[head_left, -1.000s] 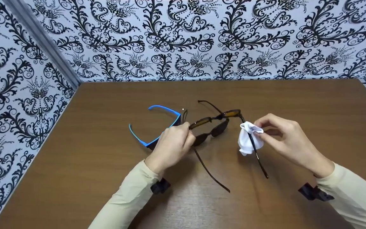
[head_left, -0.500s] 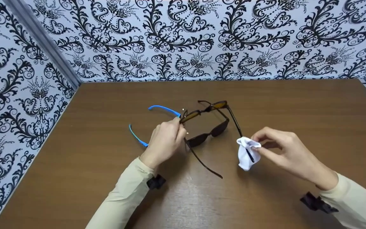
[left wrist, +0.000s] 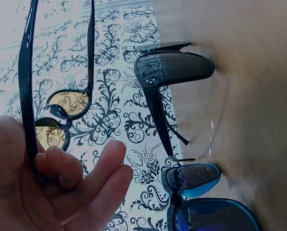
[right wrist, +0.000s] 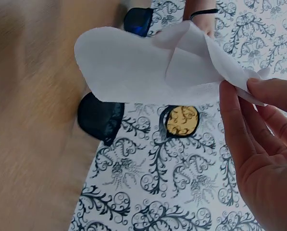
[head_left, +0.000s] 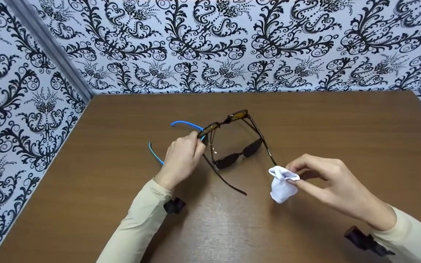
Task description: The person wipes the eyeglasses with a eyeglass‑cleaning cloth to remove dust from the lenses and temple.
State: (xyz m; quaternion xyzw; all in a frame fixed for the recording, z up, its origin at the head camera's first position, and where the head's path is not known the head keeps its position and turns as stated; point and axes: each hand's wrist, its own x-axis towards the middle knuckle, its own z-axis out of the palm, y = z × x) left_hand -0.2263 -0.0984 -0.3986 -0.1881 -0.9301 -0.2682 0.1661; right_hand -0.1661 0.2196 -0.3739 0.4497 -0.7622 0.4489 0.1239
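My left hand [head_left: 181,159] grips dark-framed glasses with yellow-tinted lenses [head_left: 239,115] near one hinge, above the table, their arms unfolded toward me. In the left wrist view, the curled fingers are beside a temple [left wrist: 27,72] of these glasses. A white cloth [head_left: 283,190] is pinched between the thumb and fingers of my right hand [head_left: 336,186]. The other temple runs down into the cloth, which hides its tip. Seen from the right wrist, the cloth [right wrist: 129,67] hangs in a loose fold.
Black sunglasses [head_left: 252,147] lie on the brown table [head_left: 104,204] behind the held pair. Blue-framed glasses [head_left: 186,125] lie left of them, partly covered by my left hand. A patterned wall [head_left: 210,47] borders the table's back.
The held glasses have moved left and away with my left hand. My right hand has slid the cloth down along the temple to its end. The glasses on the table stayed still.
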